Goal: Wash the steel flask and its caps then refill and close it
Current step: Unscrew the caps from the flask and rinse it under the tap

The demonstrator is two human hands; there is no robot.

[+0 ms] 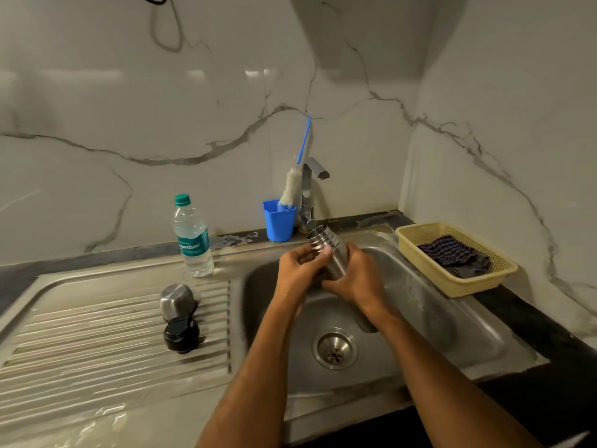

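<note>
The open steel flask (327, 248) is tilted over the sink basin (420, 305), its threaded mouth pointing up and left toward the tap (311, 192). My left hand (298, 270) grips it near the neck, thumb on the threads. My right hand (357, 279) wraps round its body lower down. The steel cap (177, 300) and the black inner cap (181, 334) stand on the ribbed drainboard (97, 334) to the left. No water is visibly running from the tap.
A plastic water bottle (193, 237) with a green lid stands behind the caps. A blue cup (278, 221) holds a bottle brush (292, 189) beside the tap. A yellow basket (458, 279) with dark cloth sits right of the sink. The drain (335, 349) is open.
</note>
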